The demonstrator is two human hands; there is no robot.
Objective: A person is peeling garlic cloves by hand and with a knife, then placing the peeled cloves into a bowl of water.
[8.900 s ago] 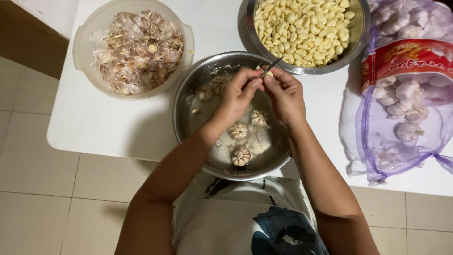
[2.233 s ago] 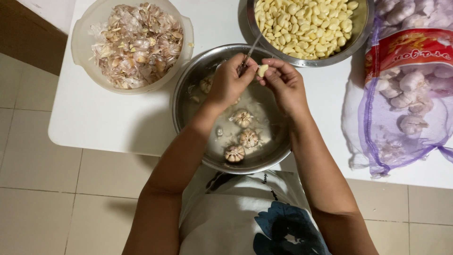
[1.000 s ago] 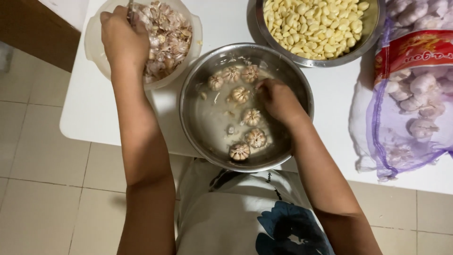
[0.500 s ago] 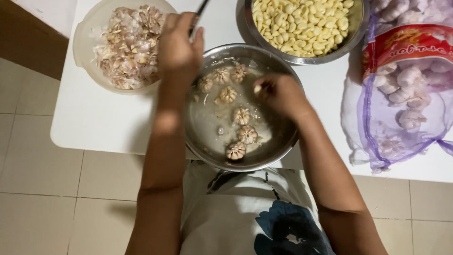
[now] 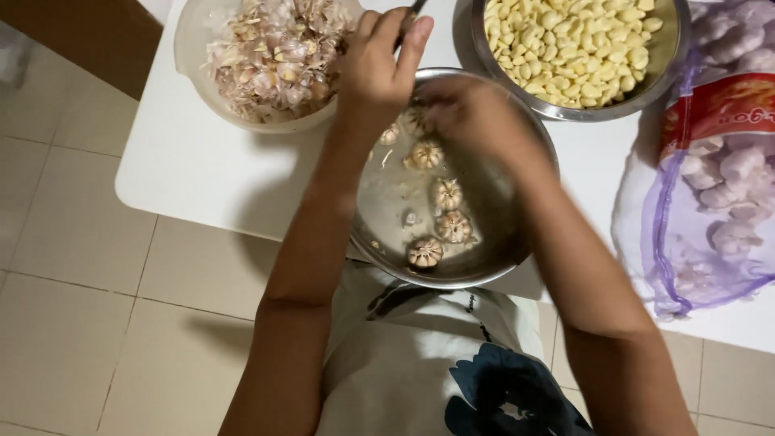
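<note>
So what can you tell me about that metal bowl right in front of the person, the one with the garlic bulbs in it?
The bowl is round, shiny metal, likely steel, and sits upright at the near edge of the white table, its rim slightly past the edge. Inside lie several whole garlic bulbs in what looks like shallow water, with small bits of skin. The right hand reaches into its far side, blurred; the left hand hovers over its far rim, gripping a thin dark tool. It stands between a skin-filled plastic bowl and a bowl of peeled cloves.
</note>
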